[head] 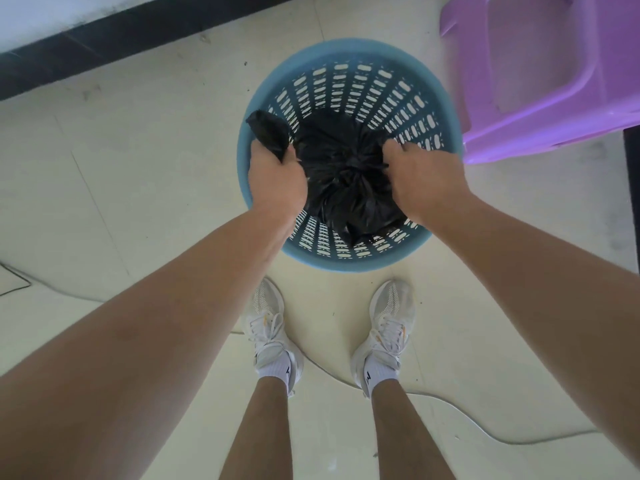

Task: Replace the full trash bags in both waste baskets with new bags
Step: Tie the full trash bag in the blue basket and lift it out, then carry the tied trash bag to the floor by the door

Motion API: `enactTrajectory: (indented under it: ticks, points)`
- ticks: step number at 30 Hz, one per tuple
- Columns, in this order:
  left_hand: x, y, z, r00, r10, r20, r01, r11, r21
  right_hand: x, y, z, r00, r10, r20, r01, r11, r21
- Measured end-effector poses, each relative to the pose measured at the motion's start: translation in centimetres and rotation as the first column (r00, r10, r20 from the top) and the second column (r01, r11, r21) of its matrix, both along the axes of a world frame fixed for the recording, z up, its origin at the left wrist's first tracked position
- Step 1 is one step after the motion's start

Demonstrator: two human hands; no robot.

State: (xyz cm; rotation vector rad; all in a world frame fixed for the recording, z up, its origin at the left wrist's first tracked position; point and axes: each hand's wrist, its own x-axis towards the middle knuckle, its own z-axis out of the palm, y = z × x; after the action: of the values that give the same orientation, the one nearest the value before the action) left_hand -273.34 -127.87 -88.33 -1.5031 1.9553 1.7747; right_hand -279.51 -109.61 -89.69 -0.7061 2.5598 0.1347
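Two fists grip black bag in blue basket: left hand, right hand.

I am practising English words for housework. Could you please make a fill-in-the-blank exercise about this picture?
1. The trash bag inside the basket is ____ in colour.
2. The basket is ____ in colour.
3. The left hand and the right hand are both gripping the ____.
4. The stool beside the basket is ____ in colour.

Missing words: black; blue; bag; purple
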Motion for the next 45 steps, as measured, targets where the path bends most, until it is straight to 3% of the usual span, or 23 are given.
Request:
enactTrajectory:
  ticks: [7, 13, 16, 22, 26, 29, 31, 35, 39, 45]
  points:
    - [0.6, -1.1, 0.2, 0.999, -0.051, 0.010, 0.051, 0.998, -0.033, -0.1, 0.0, 1.2, 0.975, -0.183, 0.124, 0.203, 0.964, -0.174]
    - [0.8, -1.4, 6.3, 0.996, -0.089, 0.026, 0.090, 0.994, -0.055, 1.3, -0.3, 8.1, 0.918, -0.334, 0.217, 0.396, 0.809, -0.434]
    - [0.9, -1.1, 12.5, 0.996, -0.087, 0.010, 0.087, 0.996, 0.010, 1.7, -0.7, 14.8, 0.876, -0.401, 0.269, 0.482, 0.698, -0.529]
    - [1.3, -1.2, 30.5, 0.991, -0.130, 0.025, 0.126, 0.983, 0.134, 2.2, -1.0, 32.8, 0.899, -0.377, 0.222, 0.426, 0.635, -0.645]
    - [1.9, -2.2, 43.0, 0.961, -0.268, -0.069, 0.273, 0.959, 0.075, 2.4, -2.3, 45.5, 0.911, -0.322, 0.258, 0.402, 0.553, -0.730]
    - [4.3, -3.4, 50.0, 0.928, -0.333, -0.168, 0.334, 0.942, -0.021, 3.2, -4.3, 53.0, 0.927, -0.214, 0.309, 0.373, 0.425, -0.825]
    - [6.7, -4.9, 54.2, 0.949, -0.255, -0.183, 0.238, 0.965, -0.108, 4.2, -6.9, 57.0, 0.940, -0.137, 0.313, 0.342, 0.390, -0.855]
    - [13.6, -10.5, 62.6, 0.950, 0.113, -0.292, -0.171, 0.968, -0.185, 7.9, -14.7, 65.2, 0.970, 0.074, 0.233, 0.183, 0.409, -0.894]
    - [23.1, -17.5, 71.3, 0.853, 0.334, -0.401, -0.452, 0.857, -0.248, 14.6, -23.9, 73.3, 0.939, 0.316, 0.136, -0.006, 0.412, -0.911]
    - [42.9, -27.2, 80.4, 0.625, 0.431, -0.651, -0.702, 0.675, -0.228, 30.7, -39.0, 82.3, 0.858, 0.505, 0.092, -0.042, 0.247, -0.968]
